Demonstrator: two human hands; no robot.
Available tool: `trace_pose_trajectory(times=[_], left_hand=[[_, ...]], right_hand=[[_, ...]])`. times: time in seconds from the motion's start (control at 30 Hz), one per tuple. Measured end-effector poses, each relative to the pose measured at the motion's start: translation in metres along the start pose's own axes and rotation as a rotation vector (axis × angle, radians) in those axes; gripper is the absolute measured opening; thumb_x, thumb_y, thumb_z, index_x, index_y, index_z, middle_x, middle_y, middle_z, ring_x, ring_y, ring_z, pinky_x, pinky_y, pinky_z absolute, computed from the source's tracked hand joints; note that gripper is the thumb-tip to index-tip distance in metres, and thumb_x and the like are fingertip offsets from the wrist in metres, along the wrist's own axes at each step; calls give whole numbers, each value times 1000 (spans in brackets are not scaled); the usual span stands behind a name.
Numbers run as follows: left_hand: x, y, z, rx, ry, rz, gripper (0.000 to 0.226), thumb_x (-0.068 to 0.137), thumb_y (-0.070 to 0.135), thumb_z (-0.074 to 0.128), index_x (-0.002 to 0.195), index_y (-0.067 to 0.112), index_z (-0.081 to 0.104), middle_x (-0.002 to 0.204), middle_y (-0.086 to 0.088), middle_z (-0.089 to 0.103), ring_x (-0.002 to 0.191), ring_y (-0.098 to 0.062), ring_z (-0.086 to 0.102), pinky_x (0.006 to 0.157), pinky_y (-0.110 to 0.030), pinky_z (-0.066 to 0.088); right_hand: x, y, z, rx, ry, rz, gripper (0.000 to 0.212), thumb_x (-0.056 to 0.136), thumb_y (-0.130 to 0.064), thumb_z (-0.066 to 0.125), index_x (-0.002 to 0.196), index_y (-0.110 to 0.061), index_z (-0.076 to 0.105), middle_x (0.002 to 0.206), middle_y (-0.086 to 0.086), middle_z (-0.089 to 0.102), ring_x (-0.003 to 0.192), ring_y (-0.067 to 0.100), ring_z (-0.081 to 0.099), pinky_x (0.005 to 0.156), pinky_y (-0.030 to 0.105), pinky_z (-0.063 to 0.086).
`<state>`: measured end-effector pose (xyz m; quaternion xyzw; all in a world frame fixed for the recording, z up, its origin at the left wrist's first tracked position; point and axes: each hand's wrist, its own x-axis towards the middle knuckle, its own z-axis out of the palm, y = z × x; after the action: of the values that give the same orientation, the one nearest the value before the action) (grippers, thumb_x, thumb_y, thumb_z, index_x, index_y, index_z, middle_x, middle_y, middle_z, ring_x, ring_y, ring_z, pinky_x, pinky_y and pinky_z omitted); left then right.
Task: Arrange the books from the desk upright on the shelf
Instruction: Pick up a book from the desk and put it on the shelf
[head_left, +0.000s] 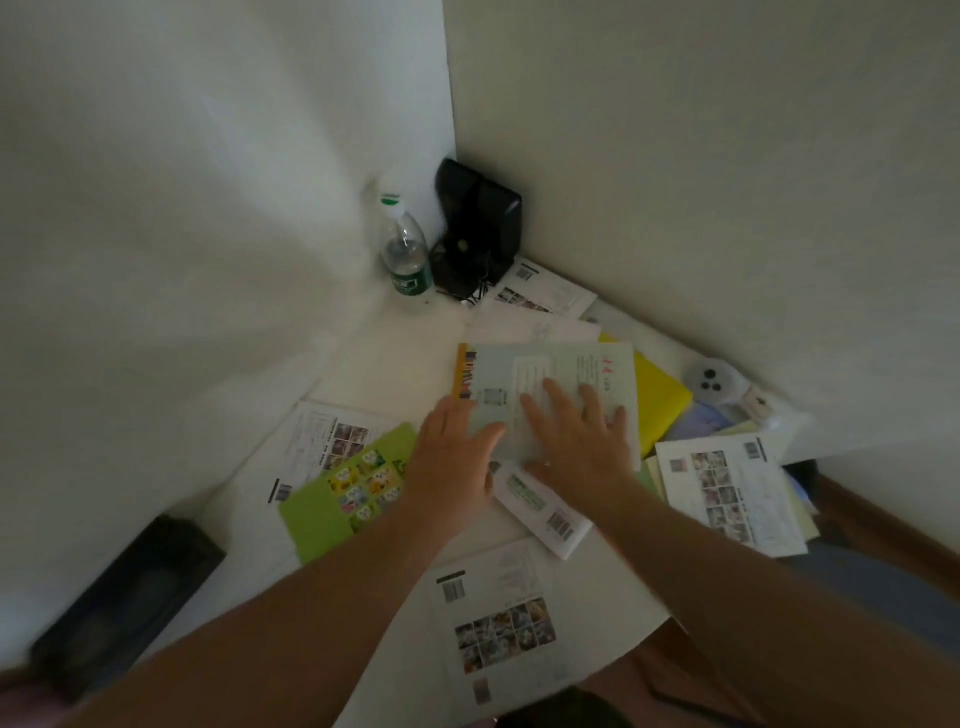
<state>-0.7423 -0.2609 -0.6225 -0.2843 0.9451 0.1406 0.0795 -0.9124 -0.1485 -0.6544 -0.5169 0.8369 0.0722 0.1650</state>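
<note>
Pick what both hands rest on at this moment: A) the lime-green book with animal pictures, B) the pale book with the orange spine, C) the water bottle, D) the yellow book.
B: the left hand and right hand lie with fingers spread flat on the pale book with the orange spine, not curled into a grip.

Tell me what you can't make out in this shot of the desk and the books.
- Shelf: not in the head view.
- Pale book: its lower cover is hidden by the left hand and right hand.
- Cover text: too blurred to read.
- Yellow book: mostly under the pale book.
- Dark box: dim, unidentifiable.
</note>
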Motion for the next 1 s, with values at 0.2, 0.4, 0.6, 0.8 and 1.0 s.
trace_pose_trajectory(times=[0.2, 0.4, 0.6, 0.8, 1.0], left_hand=[[36, 11, 26, 95, -116, 104, 81, 82, 55, 78, 148, 38, 34, 155, -12, 30, 144, -37, 27, 122, -53, 26], [40, 15, 30, 70, -6, 59, 72, 87, 58, 71, 146, 40, 33, 138, -12, 43, 128, -34, 44, 106, -49, 46], [22, -34, 3, -237, 74, -48, 50, 97, 13, 63, 144, 30, 57, 123, -7, 67, 102, -31, 68, 79, -41, 58], [-42, -82, -49, -1097, 302, -550, 24, 110, 21, 49, 128, 27, 63, 115, 10, 69, 100, -3, 67, 84, -22, 51], [-95, -95, -47, -1392, 384, -658, 25, 109, 19, 50, 128, 32, 61, 119, 12, 73, 110, -8, 70, 93, -29, 57]], right_hand=[[-15, 37, 2, 538, 188, 463, 96, 79, -61, 78, 156, -37, 25, 159, 6, 27, 136, 40, 41, 104, 55, 45], [-12, 41, -7, 855, 228, 548, 50, 96, -31, 71, 144, -29, 57, 137, 8, 57, 111, 25, 59, 91, 35, 52], [-20, 22, -35, 903, 288, 241, 37, 105, -52, 49, 127, -31, 71, 102, -12, 72, 85, 11, 69, 76, 31, 56], [-12, -11, -26, 980, 13, 152, 56, 100, -51, 63, 152, -37, 46, 125, -11, 64, 97, 6, 67, 85, 36, 58], [-8, -111, -40, 1126, -241, -97, 59, 90, -54, 76, 140, -39, 49, 139, -17, 62, 123, 8, 63, 93, 28, 57]])
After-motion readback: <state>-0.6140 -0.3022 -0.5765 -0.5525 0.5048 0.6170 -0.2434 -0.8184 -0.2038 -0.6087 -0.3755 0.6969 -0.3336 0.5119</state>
